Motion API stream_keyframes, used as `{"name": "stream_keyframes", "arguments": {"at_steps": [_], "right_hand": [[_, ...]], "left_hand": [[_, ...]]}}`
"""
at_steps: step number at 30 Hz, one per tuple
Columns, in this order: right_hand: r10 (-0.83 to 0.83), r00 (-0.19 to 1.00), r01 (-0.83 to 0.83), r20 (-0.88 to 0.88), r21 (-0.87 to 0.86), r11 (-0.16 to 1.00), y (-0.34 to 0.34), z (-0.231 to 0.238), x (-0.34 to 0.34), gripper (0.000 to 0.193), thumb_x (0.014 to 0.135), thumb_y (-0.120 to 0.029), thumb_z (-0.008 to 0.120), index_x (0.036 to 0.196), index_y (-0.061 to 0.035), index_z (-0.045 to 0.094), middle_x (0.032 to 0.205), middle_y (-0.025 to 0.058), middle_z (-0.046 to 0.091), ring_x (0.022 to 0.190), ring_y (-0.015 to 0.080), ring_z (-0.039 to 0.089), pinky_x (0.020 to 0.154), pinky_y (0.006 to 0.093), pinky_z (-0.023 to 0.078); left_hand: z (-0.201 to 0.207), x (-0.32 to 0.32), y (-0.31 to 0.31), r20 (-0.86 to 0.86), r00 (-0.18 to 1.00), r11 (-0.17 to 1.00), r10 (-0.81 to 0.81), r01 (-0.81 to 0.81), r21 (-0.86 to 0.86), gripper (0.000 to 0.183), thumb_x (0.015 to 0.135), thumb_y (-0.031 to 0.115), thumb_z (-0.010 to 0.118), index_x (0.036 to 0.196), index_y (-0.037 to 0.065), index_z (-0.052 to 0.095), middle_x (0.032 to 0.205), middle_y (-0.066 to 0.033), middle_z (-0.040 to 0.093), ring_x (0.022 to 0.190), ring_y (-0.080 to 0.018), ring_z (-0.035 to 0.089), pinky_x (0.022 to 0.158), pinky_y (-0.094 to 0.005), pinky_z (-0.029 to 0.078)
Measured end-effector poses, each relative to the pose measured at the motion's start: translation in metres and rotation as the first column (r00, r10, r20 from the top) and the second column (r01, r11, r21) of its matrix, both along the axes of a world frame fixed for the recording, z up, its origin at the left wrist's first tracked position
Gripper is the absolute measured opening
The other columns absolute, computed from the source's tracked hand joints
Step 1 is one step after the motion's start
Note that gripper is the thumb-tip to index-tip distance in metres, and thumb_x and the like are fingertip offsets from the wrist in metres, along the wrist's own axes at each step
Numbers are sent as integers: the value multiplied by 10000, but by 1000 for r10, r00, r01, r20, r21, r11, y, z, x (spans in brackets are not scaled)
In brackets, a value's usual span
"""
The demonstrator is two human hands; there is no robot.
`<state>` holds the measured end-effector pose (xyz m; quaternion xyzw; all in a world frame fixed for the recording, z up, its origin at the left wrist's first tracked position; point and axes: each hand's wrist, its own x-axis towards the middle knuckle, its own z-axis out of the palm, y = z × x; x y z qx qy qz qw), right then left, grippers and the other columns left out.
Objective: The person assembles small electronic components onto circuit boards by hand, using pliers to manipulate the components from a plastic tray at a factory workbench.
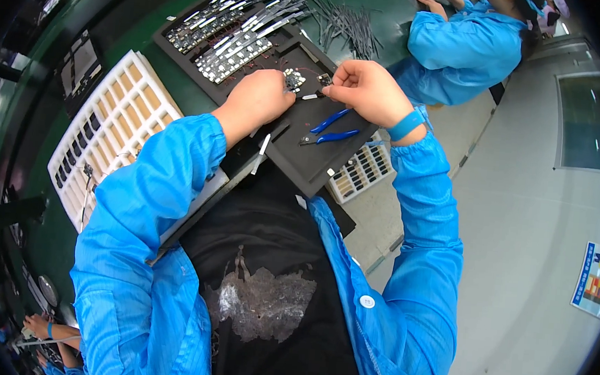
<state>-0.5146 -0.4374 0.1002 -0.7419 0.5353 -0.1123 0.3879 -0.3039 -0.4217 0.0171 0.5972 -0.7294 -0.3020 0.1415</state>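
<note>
One board held by left hand, fingers closed at its edge, over foam; dark part pinched by right hand just beside it. More boards in rows, seemingly left undone; white tray partly filled; cutters laid near. Finished count cannot be told.

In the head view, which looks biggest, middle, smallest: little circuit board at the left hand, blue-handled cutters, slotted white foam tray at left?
1. Slotted white foam tray at left
2. Blue-handled cutters
3. Little circuit board at the left hand
</note>
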Motion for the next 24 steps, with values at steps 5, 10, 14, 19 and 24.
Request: {"name": "stream_keyframes", "arguments": {"at_steps": [5, 10, 14, 19, 24], "right_hand": [[95, 973, -136, 208, 195, 971, 32, 52, 2, 151, 830, -87, 763, 835, -15, 630, 719, -31, 602, 639, 25, 533, 569, 190, 423], [218, 883, -385, 416, 376, 843, 43, 73, 4, 160, 824, -102, 781, 864, -20, 650, 744, -22, 646, 688, 15, 581, 607, 165, 450], [217, 956, -267, 198, 279, 923, 5, 42, 25, 217, 829, -193, 774, 842, -11, 657, 743, 22, 687, 582, 49, 557, 523, 201, 430], [90, 981, -65, -170, 150, 986, -39, -17, 35, 222, 807, -250, 785, 760, -49, 701, 673, 8, 676, 553, 79, 550, 514, 251, 436], [85, 958, -61, -275, 97, 993, -47, -31, 43, 258, 769, -292, 812, 751, -58, 705, 653, 11, 672, 557, 117, 576, 541, 288, 462]], "left_hand": [[2, 2, -4, -44, 998, 994, 38, -34, 103, 352, 842, 311, 572, 912, -7, 704, 863, -232, 687, 828, -384, 675, 797, -453, 529], [-2, 6, -9, -67, 998, 997, 13, -8, 82, 380, 843, 314, 535, 911, -19, 706, 922, -261, 680, 876, -405, 665, 848, -454, 516], [0, 10, -12, -64, 998, 993, -23, 30, 117, 335, 816, 212, 494, 894, -26, 716, 928, -266, 677, 926, -405, 663, 868, -454, 518], [-17, 23, -18, -153, 973, 972, -171, 192, 136, 286, 833, 202, 533, 893, 10, 737, 829, -172, 693, 784, -291, 669, 727, -387, 521], [8, 14, -7, -180, 982, 959, 60, -6, 285, 412, 775, 417, 649, 797, 13, 726, 702, -137, 683, 694, -261, 681, 668, -347, 528]]}}
